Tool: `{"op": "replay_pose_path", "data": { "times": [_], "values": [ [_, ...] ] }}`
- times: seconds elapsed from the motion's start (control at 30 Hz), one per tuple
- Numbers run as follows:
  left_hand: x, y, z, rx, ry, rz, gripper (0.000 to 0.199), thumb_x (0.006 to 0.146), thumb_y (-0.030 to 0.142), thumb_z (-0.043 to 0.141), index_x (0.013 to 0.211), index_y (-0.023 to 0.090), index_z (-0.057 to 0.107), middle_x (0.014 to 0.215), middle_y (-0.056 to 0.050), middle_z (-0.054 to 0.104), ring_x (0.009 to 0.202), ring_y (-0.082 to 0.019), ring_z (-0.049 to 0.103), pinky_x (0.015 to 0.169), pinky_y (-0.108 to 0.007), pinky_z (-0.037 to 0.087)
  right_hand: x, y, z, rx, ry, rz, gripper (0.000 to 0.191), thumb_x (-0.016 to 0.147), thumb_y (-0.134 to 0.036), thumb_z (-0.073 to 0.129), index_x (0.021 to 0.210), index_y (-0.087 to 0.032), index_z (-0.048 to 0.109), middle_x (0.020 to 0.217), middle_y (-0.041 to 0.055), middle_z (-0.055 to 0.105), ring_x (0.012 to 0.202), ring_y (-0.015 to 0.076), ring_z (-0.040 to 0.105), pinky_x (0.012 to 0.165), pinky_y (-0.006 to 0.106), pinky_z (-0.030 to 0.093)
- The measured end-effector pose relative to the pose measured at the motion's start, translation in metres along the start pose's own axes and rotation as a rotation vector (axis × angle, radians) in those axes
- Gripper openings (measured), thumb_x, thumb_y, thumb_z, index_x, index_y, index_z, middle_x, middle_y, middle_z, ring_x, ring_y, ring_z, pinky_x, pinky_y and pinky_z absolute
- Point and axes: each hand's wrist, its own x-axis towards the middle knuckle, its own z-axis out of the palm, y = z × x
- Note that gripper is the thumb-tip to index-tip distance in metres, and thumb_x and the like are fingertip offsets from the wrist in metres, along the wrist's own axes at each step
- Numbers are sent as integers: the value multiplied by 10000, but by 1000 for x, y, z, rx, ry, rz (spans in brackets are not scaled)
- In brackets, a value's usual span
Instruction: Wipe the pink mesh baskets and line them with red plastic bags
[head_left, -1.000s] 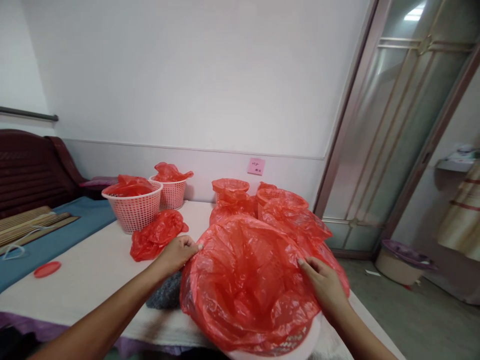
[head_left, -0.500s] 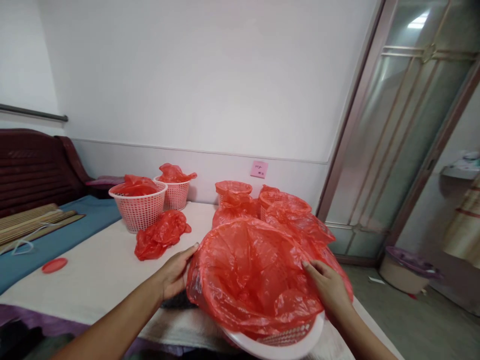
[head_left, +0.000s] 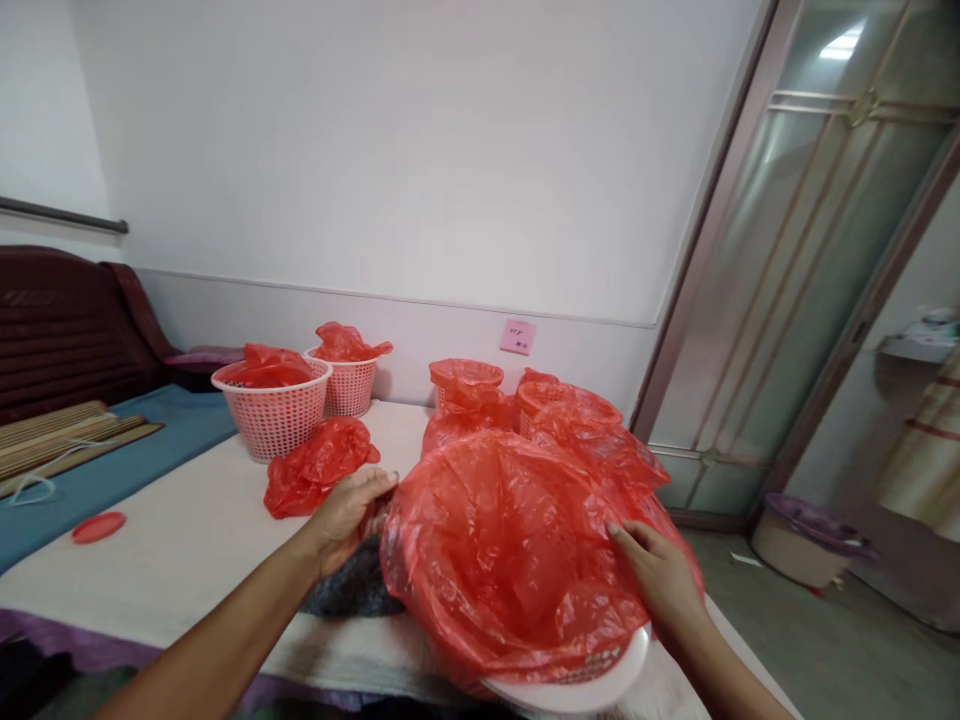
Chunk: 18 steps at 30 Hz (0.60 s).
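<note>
A red plastic bag [head_left: 517,560] lines a white perforated basket in front of me, its mouth spread wide and its edge folded over most of the rim. The basket's white rim [head_left: 592,690] shows bare at the near side. With bent fingers my left hand [head_left: 356,515] is at the bag's left edge; its fingertips are partly hidden. My right hand [head_left: 660,570] pinches the bag along the right edge, thumb on the inside. Just left of the basket lies a dark fuzzy item [head_left: 352,582], partly covered by my left arm.
Two white baskets [head_left: 274,415] holding red bags stand at the back left, with a crumpled red bag [head_left: 319,465] before them. Several red-lined baskets [head_left: 566,402] crowd the back right. A red disc [head_left: 99,527] lies on the left. Beyond the table's right edge sits a bin [head_left: 802,545].
My left hand has shifted slightly up along the bag's edge. The bag now covers more of the basket's near left rim. My right hand stays nearly in place.
</note>
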Motion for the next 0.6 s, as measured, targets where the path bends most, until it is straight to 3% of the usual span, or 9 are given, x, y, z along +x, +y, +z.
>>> {"op": "replay_pose_path", "data": {
  "times": [0.23, 0.4, 0.6],
  "values": [
    [2, 28, 27, 220, -79, -64, 302, 729, 452, 714, 773, 177, 597, 661, -12, 653, 555, -141, 610, 518, -247, 464, -7, -12, 5, 19, -22, -12, 378, 618, -596, 559, 548, -232, 487, 545, -31, 455, 531, 144, 413, 501, 281, 329],
    [8, 27, 48, 408, -63, 21, 304, 624, 160, 749, 912, 144, 655, 700, 4, 678, 560, -103, 586, 556, -212, 420, -7, -14, 5, 7, -3, -34, 386, 597, -600, 556, 530, -228, 477, 528, -35, 437, 519, 136, 397, 493, 278, 321],
    [21, 20, 46, 480, 36, 128, 557, 520, 3, 583, 1055, 128, 672, 843, -27, 730, 535, -110, 572, 533, -229, 410, -7, -16, 5, 19, -2, -45, 389, 584, -599, 562, 511, -228, 475, 516, -34, 435, 509, 135, 395, 481, 274, 316]
  ]
}}
